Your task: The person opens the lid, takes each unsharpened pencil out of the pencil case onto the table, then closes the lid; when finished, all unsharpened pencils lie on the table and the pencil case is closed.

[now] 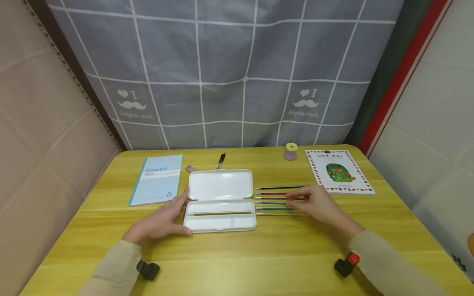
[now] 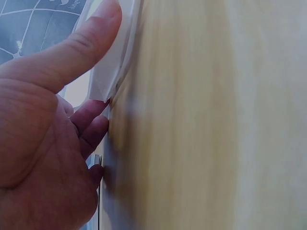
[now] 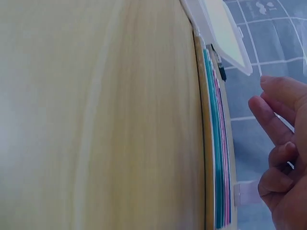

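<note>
A white pencil case [image 1: 221, 183] lies open on the table, its lid folded back. In its lower tray rests one gold-coloured pencil [image 1: 220, 213]. My left hand [image 1: 163, 220] grips the case's left end, thumb at the front corner and fingers along the side. Right of the case several pencils lie in a row, among them a black pencil [image 1: 272, 188] and a teal pencil [image 1: 272, 208]. Over the right part of this row hovers my right hand [image 1: 316, 203], thumb and forefinger close together. The right wrist view shows nothing between those fingers, apart from the pencils [image 3: 218, 143].
A light blue notebook [image 1: 157, 181] lies to the left. Behind the case are a black pen [image 1: 221, 161] and a small pinkish block [image 1: 190, 168]. A yellow and purple spool-shaped object [image 1: 290, 151] stands at the back, with an illustrated booklet [image 1: 338, 172] at the right.
</note>
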`<control>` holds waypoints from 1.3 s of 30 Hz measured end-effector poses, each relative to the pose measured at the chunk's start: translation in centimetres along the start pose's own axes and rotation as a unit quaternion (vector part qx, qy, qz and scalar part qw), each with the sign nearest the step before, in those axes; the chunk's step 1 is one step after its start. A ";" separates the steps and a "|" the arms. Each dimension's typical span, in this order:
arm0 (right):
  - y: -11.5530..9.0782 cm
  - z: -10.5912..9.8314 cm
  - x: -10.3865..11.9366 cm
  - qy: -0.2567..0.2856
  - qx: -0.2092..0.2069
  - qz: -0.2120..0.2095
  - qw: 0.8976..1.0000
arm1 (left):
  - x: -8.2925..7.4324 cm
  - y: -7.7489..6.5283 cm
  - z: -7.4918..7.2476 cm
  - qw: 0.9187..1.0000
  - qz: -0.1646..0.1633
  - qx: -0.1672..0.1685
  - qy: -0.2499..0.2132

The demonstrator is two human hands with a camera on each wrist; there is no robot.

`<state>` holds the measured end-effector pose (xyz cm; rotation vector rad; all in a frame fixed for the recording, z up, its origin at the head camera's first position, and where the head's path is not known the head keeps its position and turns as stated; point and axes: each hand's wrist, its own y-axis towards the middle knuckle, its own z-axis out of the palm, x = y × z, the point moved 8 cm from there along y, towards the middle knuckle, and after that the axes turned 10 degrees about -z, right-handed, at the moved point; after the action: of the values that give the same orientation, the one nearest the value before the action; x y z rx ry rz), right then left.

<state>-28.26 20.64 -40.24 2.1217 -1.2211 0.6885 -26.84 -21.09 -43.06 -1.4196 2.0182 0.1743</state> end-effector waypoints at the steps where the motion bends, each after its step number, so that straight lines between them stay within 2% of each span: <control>1: 0.3 0.2 0.2 0.007 -0.001 -0.002 1.000 | 0.0 0.0 0.0 1.000 -0.001 0.000 -0.001; 4: 1.0 1.0 1.0 0.020 -0.001 -0.009 1.000 | 0.0 0.1 0.0 1.000 0.000 -0.001 0.000; 11: 2.9 3.9 3.2 0.030 0.031 -0.018 0.999 | 0.3 0.1 0.1 1.000 -0.002 -0.001 0.002; 18: 5.0 7.7 5.5 0.053 0.060 -0.066 0.995 | 0.3 0.0 0.1 1.000 0.000 0.000 0.000; 25: 6.1 9.9 6.1 0.019 0.080 -0.083 0.993 | 0.0 0.1 0.1 1.000 0.007 -0.005 -0.002; 33: 6.8 10.9 7.1 -0.053 0.100 -0.085 0.990 | 0.1 0.1 0.1 1.000 0.008 -0.009 0.005; 39: 7.1 11.4 7.7 -0.097 0.110 -0.106 0.984 | 0.1 0.0 0.2 1.000 0.008 -0.007 0.005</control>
<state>-29.53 5.23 -41.19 2.5080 -1.0348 0.5518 -26.83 -21.08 -43.25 -1.4156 2.0405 0.1908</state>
